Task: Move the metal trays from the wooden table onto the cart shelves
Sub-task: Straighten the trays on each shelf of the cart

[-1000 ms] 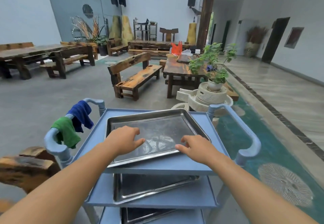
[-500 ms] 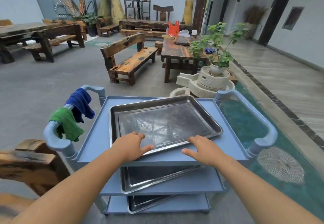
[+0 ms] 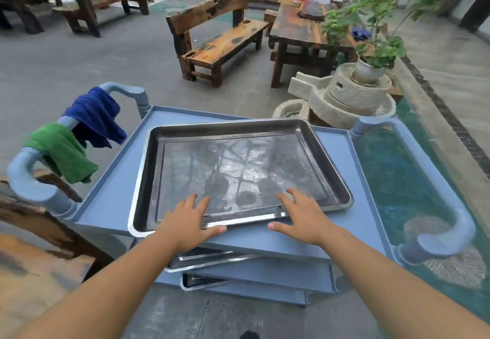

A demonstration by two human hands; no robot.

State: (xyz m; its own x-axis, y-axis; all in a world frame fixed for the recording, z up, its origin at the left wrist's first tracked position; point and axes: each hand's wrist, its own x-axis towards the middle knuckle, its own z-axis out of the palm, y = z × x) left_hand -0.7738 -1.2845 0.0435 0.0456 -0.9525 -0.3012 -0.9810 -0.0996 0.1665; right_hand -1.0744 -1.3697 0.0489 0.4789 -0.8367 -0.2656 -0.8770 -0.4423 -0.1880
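A large metal tray (image 3: 238, 163) lies slightly askew on the top shelf (image 3: 111, 187) of a blue three-shelf cart. My left hand (image 3: 185, 222) and my right hand (image 3: 305, 219) lie flat over the tray's near rim. Their fingers are spread inside the tray and the thumbs rest outside the rim. A second metal tray (image 3: 201, 261) shows on the middle shelf, and a third tray (image 3: 201, 281) pokes out of the bottom shelf.
A blue cloth (image 3: 92, 116) and a green cloth (image 3: 61, 150) hang on the cart's left handle (image 3: 29, 182). A stone mill (image 3: 344, 100) with a potted plant stands just beyond the cart. A pond (image 3: 397, 179) lies to the right, and rough wood (image 3: 31, 232) at my left.
My view has tipped down and closer to the cart. Both hands have slid forward over the tray's near rim, fingers spreading, and the tray has turned a little on the top shelf.
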